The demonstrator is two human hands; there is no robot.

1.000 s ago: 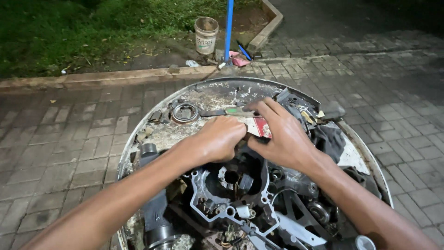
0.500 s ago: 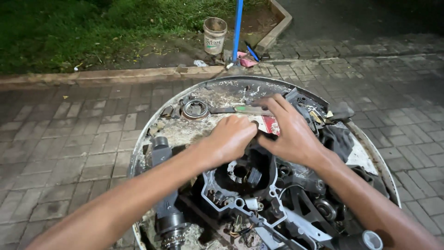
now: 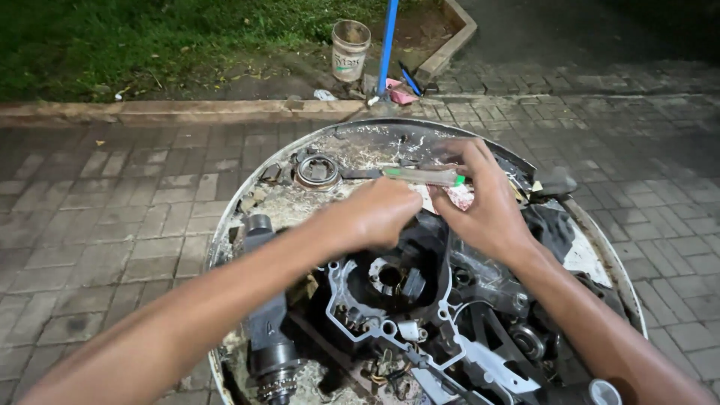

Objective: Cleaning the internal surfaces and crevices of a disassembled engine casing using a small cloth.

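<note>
We're mid-teardown: left hand (image 3: 379, 214) fisted, contents unclear, right hand (image 3: 484, 206) pinching the tool (image 3: 420, 175) over the engine case (image 3: 405, 300) near the tray's (image 3: 225, 232) far edge; next needs steady leverage.

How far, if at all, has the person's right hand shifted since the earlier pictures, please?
Barely: the right hand stays beside the left hand, just right of the round bearing on the tray rim. Only the camera shifted.
</note>
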